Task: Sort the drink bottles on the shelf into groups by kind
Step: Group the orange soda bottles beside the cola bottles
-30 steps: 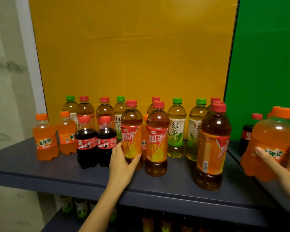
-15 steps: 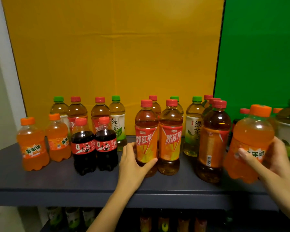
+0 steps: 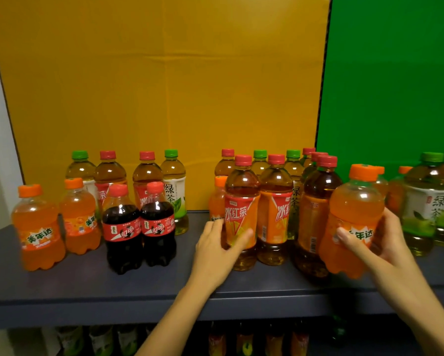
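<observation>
On the dark shelf (image 3: 87, 286) stand two orange soda bottles (image 3: 37, 227) at the left, then two cola bottles (image 3: 123, 229), with red-capped iced tea and green-capped green tea bottles (image 3: 176, 191) behind. My left hand (image 3: 215, 250) grips the lower part of an iced tea bottle (image 3: 241, 209) at the middle, beside other iced tea bottles (image 3: 276, 209). My right hand (image 3: 375, 242) holds an orange soda bottle (image 3: 354, 217), tilted and lifted slightly, in front of a dark iced tea bottle (image 3: 315, 214).
A yellow panel (image 3: 164, 86) and a green panel (image 3: 395, 73) back the shelf. More green tea bottles (image 3: 426, 201) crowd the right end. A lower shelf holds several bottles (image 3: 244, 343). A bare strip of shelf lies between the cola and my left hand.
My left hand has slid the iced tea bottle to the right, opening a gap beside the cola bottles. My right hand has brought the orange soda bottle leftward, toward the middle of the shelf.
</observation>
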